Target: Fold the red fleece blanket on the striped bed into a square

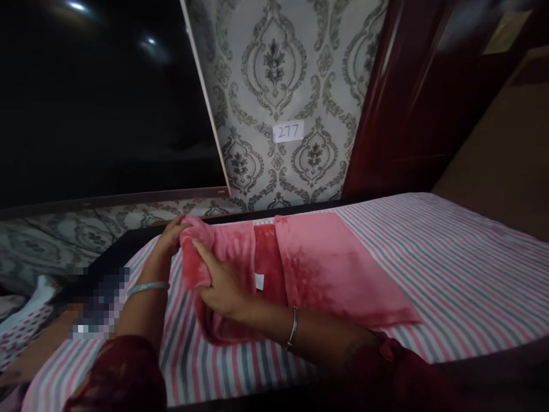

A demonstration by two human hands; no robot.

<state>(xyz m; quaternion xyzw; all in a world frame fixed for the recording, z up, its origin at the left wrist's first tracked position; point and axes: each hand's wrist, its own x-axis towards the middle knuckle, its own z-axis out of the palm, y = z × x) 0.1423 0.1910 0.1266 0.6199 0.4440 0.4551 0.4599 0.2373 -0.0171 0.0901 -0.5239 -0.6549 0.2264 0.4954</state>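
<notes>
A pink plush cloth [330,257], with darker red patches, lies partly folded on a striped sheet [441,252]. A small white label [259,281] shows near its middle, beside a deep red strip of the fabric. At the far left corner of the cloth, my left hand [174,234] is closed on the bunched edge, its fingertips partly hidden. My right hand [223,287] grips the same left end, thumb on top of a raised fold and the other fingers underneath, out of sight.
Behind the sheet stands a patterned wall with a paper marked 277 [288,131]. A large dark screen [98,103] hangs at the left. To the right are a dark red wooden panel [394,103] and a brown board [501,149]. Dotted fabric [26,332] lies at lower left.
</notes>
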